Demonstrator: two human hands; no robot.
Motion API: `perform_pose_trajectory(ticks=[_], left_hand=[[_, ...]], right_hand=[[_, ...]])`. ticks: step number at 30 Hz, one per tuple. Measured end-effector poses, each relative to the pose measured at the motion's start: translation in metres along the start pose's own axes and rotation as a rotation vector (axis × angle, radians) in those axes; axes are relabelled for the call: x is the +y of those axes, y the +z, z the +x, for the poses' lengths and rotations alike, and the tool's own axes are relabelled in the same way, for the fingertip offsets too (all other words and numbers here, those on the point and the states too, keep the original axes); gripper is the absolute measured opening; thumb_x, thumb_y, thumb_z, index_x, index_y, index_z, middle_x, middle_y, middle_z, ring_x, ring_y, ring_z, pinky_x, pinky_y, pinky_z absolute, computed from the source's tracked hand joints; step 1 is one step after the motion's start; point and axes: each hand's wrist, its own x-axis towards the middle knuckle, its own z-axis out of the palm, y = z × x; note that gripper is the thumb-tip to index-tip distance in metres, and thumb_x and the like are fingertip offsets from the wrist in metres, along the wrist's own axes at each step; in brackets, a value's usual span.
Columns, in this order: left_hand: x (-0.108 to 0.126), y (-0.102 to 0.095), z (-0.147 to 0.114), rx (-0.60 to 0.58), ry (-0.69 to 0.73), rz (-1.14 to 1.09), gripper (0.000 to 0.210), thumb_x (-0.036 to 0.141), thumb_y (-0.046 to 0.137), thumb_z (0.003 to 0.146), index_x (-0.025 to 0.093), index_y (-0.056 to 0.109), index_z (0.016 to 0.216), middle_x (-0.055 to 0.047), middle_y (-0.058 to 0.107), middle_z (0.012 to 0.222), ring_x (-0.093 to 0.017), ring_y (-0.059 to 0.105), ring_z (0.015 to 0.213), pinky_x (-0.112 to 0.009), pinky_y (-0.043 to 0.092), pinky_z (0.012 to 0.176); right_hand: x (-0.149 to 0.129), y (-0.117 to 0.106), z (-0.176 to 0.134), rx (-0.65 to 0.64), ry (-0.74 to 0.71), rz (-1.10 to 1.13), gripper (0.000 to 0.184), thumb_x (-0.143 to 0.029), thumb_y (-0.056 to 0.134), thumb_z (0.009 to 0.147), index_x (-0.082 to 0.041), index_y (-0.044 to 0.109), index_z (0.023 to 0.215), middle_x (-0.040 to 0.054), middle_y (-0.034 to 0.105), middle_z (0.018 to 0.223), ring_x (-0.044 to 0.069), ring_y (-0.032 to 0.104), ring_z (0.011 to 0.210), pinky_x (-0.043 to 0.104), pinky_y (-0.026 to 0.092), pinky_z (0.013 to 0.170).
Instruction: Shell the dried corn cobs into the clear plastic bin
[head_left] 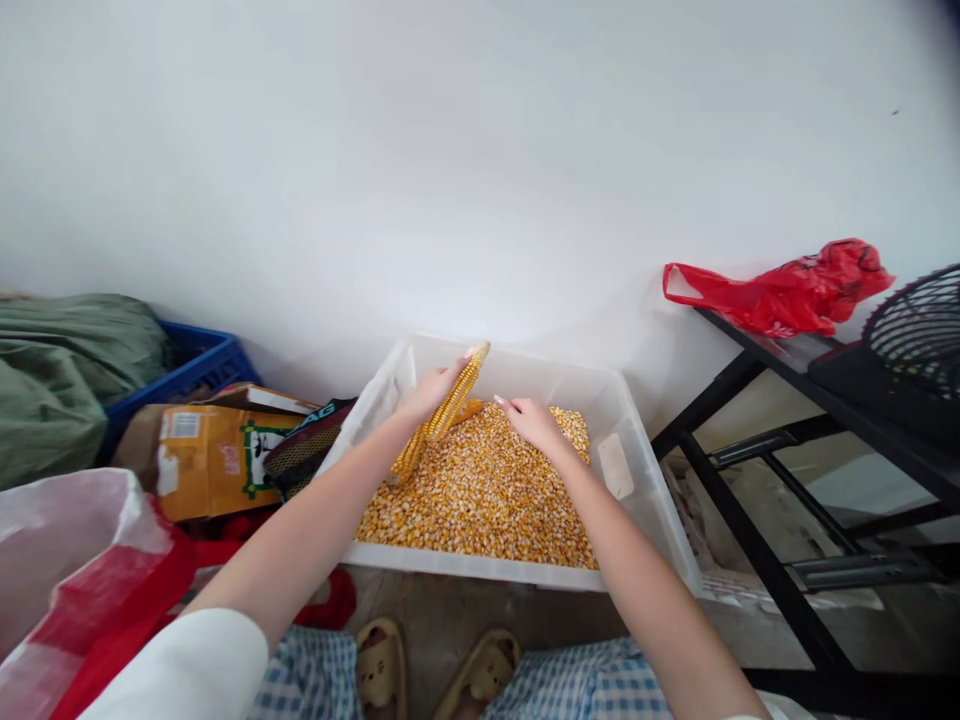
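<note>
My left hand [439,385] is closed around an ear of dried corn [459,398], which it holds tilted, tip up, over a translucent plastic bin [480,563]. Loose yellow kernels [480,500] fill the bottom of the bin. Just below that hand, a second ear of corn [407,458] rests on the kernels at the left side. Part of another orange-yellow piece [470,410] shows behind the held ear. My right hand [531,422] is over the kernels, right of the held ear and apart from it. Its fingers are curled together; what they hold, if anything, is hidden.
A black metal stand [750,470] is close on the right, with a red plastic bag [795,290] and a black fan-like grille [919,335] on it. To the left are a cardboard box [206,460], a blue crate [214,360] and a red-white bag [82,570]. A white wall [480,170] rises behind.
</note>
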Motion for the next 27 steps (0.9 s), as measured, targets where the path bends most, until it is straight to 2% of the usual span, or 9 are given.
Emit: perform_pose_trajectory(ticks=[4,7,11,13,15,18,21,23,27], left_hand=[[0.006,0.005,-0.003,-0.055,-0.086,-0.19,0.074,0.074,0.03,0.067,0.014,0.055,0.102,-0.014,0.064,0.084,-0.027,0.061,0.076,-0.033,0.048,0.06],[0.013,0.01,-0.006,-0.116,-0.103,-0.289,0.075,0.076,0.028,0.065,0.018,0.053,0.104,-0.011,0.063,0.081,-0.025,0.062,0.071,-0.035,0.048,0.06],[0.02,0.016,-0.01,-0.196,-0.106,-0.385,0.078,0.078,0.023,0.065,0.019,0.051,0.106,-0.01,0.062,0.074,-0.023,0.061,0.067,-0.036,0.049,0.06],[0.023,0.021,-0.013,-0.208,-0.079,-0.422,0.078,0.077,0.021,0.066,0.018,0.051,0.107,-0.009,0.062,0.071,-0.024,0.061,0.068,-0.036,0.049,0.06],[0.027,0.03,-0.017,-0.188,-0.035,-0.436,0.077,0.076,0.019,0.068,0.018,0.051,0.108,-0.009,0.063,0.072,-0.024,0.062,0.07,-0.036,0.049,0.06],[0.033,0.044,-0.026,-0.119,0.034,-0.386,0.073,0.072,0.019,0.072,0.017,0.053,0.107,-0.009,0.065,0.076,-0.023,0.062,0.072,-0.034,0.049,0.061],[0.036,0.057,-0.033,-0.017,0.093,-0.237,0.071,0.067,0.023,0.075,0.011,0.057,0.1,-0.01,0.066,0.081,-0.024,0.061,0.079,-0.032,0.048,0.066],[0.034,0.063,-0.035,0.03,0.102,-0.184,0.068,0.064,0.027,0.076,0.008,0.06,0.095,-0.011,0.066,0.084,-0.025,0.059,0.084,-0.031,0.047,0.069],[0.024,0.07,-0.033,0.04,0.094,-0.235,0.064,0.061,0.029,0.077,0.009,0.06,0.097,-0.009,0.066,0.086,-0.024,0.059,0.085,-0.029,0.046,0.069]], right_hand=[[0.01,0.001,0.003,0.053,0.159,-0.036,0.073,-0.064,0.012,0.08,-0.015,0.064,0.065,0.0119,0.063,0.065,0.02,0.059,0.062,0.026,0.036,0.056],[0.023,0.006,0.008,0.071,0.277,0.007,0.073,-0.059,0.01,0.082,-0.014,0.065,0.069,0.0169,0.064,0.071,0.023,0.06,0.069,0.03,0.039,0.061],[0.036,0.009,0.014,0.189,0.377,0.094,0.061,-0.049,0.017,0.086,-0.008,0.06,0.1,0.0216,0.061,0.095,0.027,0.056,0.092,0.037,0.038,0.08],[0.034,0.007,0.016,0.287,0.363,0.135,0.059,-0.049,0.025,0.084,-0.006,0.048,0.117,0.0228,0.052,0.112,0.028,0.047,0.108,0.041,0.031,0.091],[0.024,0.004,0.016,0.333,0.284,0.28,0.062,-0.052,0.027,0.083,-0.008,0.039,0.124,0.02,0.044,0.123,0.026,0.039,0.116,0.039,0.026,0.096],[-0.002,0.001,0.011,0.254,0.119,0.691,0.058,-0.053,0.018,0.084,-0.016,0.035,0.126,0.0109,0.047,0.123,0.018,0.045,0.111,0.03,0.037,0.089],[-0.028,-0.001,0.002,0.174,-0.042,0.931,0.049,-0.051,0.02,0.085,-0.023,0.036,0.122,0.0059,0.051,0.117,0.016,0.051,0.104,0.025,0.043,0.079],[-0.038,0.0,-0.003,0.209,-0.018,0.992,0.046,-0.05,0.025,0.084,-0.021,0.036,0.119,0.0068,0.054,0.111,0.016,0.052,0.101,0.024,0.043,0.078],[-0.042,0.004,-0.007,0.223,0.07,1.041,0.045,-0.052,0.032,0.082,-0.021,0.039,0.113,0.0067,0.058,0.1,0.016,0.055,0.093,0.024,0.044,0.075]])
